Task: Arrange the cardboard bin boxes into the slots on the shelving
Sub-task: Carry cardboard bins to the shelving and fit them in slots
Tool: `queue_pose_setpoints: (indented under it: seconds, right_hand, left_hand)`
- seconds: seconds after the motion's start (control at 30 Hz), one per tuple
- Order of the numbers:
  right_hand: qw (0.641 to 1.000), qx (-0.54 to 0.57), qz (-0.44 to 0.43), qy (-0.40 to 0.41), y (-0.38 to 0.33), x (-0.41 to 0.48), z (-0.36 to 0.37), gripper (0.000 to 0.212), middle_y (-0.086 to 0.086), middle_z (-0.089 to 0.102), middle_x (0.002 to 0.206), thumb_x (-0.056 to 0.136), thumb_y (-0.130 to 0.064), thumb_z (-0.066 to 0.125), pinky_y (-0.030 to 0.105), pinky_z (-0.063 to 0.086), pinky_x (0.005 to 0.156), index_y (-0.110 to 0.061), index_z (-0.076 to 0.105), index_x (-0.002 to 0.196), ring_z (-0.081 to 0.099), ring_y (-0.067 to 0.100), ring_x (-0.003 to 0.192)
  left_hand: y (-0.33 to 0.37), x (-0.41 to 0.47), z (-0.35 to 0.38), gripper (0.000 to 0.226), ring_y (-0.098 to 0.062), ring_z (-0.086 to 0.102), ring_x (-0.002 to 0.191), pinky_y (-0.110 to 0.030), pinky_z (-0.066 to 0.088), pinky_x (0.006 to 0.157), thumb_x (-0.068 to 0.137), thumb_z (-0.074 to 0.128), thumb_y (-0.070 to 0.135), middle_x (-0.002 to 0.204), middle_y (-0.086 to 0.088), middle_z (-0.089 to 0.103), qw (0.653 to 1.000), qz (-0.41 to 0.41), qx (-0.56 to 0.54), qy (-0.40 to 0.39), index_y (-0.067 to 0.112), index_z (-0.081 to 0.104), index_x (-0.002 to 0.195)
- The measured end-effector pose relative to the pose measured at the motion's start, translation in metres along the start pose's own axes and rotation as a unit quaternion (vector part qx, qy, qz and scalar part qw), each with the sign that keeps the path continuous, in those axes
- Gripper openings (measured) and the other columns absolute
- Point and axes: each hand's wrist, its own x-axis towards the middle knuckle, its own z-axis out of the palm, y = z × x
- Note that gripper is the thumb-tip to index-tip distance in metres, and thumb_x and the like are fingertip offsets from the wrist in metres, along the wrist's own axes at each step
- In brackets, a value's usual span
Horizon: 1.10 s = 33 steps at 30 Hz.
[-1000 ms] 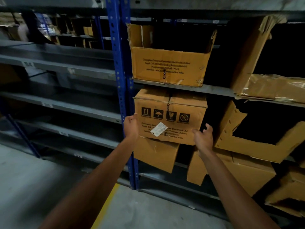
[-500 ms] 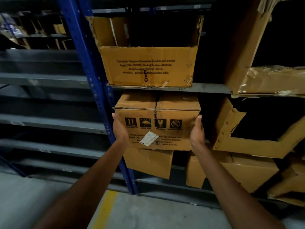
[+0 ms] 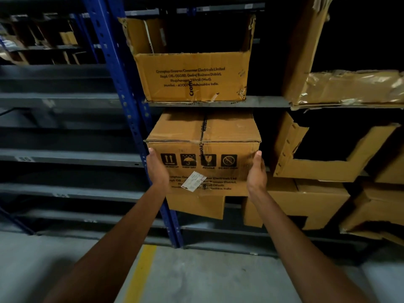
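Up from the lower corner comes the right grip (image 3: 256,173), and it now mirrors the left grip (image 3: 156,171). Both are spread, with straight fingers pressed flat on opposite sides of the closed brown cardboard box with handling symbols (image 3: 203,136). That box sits in the slot under the grey metal shelf board (image 3: 269,102), just beside the blue perforated steel upright (image 3: 122,88). It looks nearly seated, so a last squaring push probably remains.

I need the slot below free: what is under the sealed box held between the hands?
A plain cardboard panel shows directly under the sealed box. What the box rests on, and what lies behind that panel, is hidden.
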Motion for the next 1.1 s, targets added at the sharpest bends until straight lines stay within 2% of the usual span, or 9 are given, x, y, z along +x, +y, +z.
queue_pose_setpoints:
  seconds: [0.1,0.2,0.33,0.47,0.53,0.63,0.8,0.97,1.1]
  right_hand:
    - [1.000,0.027,-0.004,-0.015,0.004,-0.037,-0.013,0.065,-0.003,0.049,0.141,0.093,-0.069,0.036,0.037,0.033,0.105,-0.032,0.038,0.147,0.043,0.013,0.125]
    - [0.999,0.020,0.012,-0.023,0.011,-0.086,-0.031,0.092,-0.002,0.045,0.148,0.074,-0.087,0.035,0.047,0.029,0.115,-0.035,0.032,0.149,0.040,0.020,0.136]
    - [0.999,0.019,0.031,-0.010,0.023,-0.143,-0.056,0.093,-0.004,0.056,0.137,0.055,-0.101,0.036,0.053,0.033,0.112,-0.047,0.052,0.130,0.048,0.023,0.129]
    - [0.997,0.013,0.069,0.028,0.049,-0.181,-0.090,0.116,-0.003,0.054,0.139,0.046,-0.105,0.038,0.056,0.035,0.110,-0.040,0.044,0.141,0.049,0.026,0.127]
    - [0.996,0.010,0.084,0.014,0.043,-0.215,-0.104,0.116,-0.003,0.056,0.136,0.044,-0.105,0.041,0.059,0.035,0.107,-0.041,0.043,0.142,0.051,0.027,0.124]
    - [0.997,0.002,0.066,-0.034,0.005,-0.279,-0.122,0.103,-0.001,0.059,0.134,0.051,-0.101,0.041,0.061,0.036,0.105,-0.042,0.052,0.135,0.052,0.027,0.124]
    - [0.994,0.012,0.023,-0.102,-0.021,-0.332,-0.153,0.090,0.000,0.053,0.142,0.071,-0.085,0.030,0.054,0.031,0.110,-0.035,0.045,0.144,0.045,0.023,0.131]
    - [0.993,-0.004,0.007,-0.118,-0.028,-0.369,-0.186,0.090,-0.002,0.052,0.143,0.073,-0.087,0.030,0.054,0.028,0.114,-0.034,0.044,0.144,0.042,0.023,0.135]
    - [0.990,-0.040,-0.018,-0.132,-0.041,-0.396,-0.224,0.093,-0.006,0.052,0.142,0.065,-0.096,0.035,0.055,0.029,0.110,-0.042,0.047,0.140,0.043,0.021,0.131]
  left_hand:
    - [0.000,-0.021,-0.028,0.045,-0.019,0.063,0.099,-0.046,0.045,0.096,0.094,0.034,0.067,0.105,-0.001,0.067,1.000,0.001,-0.001,-0.007,0.032,0.059,0.109]
    - [0.000,-0.059,-0.063,0.052,-0.020,0.061,0.102,-0.040,0.045,0.090,0.098,0.031,0.064,0.109,-0.002,0.065,1.000,0.013,0.003,-0.018,0.024,0.056,0.120]
    - [0.001,-0.113,-0.111,0.047,-0.018,0.060,0.102,-0.041,0.045,0.090,0.099,0.028,0.063,0.108,0.001,0.064,0.999,0.038,0.019,-0.010,0.028,0.055,0.115]
    - [-0.005,-0.165,-0.158,0.041,-0.015,0.060,0.101,-0.043,0.047,0.094,0.098,0.029,0.064,0.108,0.003,0.063,0.999,0.038,0.008,-0.010,0.035,0.056,0.109]
    - [-0.003,-0.189,-0.180,0.039,-0.016,0.061,0.098,-0.044,0.049,0.092,0.097,0.030,0.066,0.105,0.003,0.064,0.998,0.058,0.011,0.002,0.038,0.057,0.098]
    - [-0.001,-0.215,-0.207,0.048,-0.019,0.063,0.086,-0.043,0.053,0.082,0.094,0.032,0.069,0.093,-0.006,0.065,0.992,0.117,0.049,0.023,0.029,0.056,0.083]
    - [0.009,-0.266,-0.232,0.056,-0.016,0.061,0.078,-0.031,0.050,0.066,0.095,0.037,0.063,0.094,-0.011,0.062,0.982,0.173,0.059,0.056,0.010,0.051,0.104]
    - [0.019,-0.323,-0.245,0.073,-0.019,0.063,0.071,-0.030,0.051,0.064,0.087,0.028,0.079,0.080,-0.007,0.064,0.968,0.230,0.083,0.062,0.013,0.061,0.085]
    - [0.033,-0.376,-0.249,0.060,-0.016,0.059,0.058,-0.028,0.046,0.059,0.092,0.030,0.071,0.062,0.003,0.056,0.962,0.240,0.106,0.078,0.021,0.052,0.066]
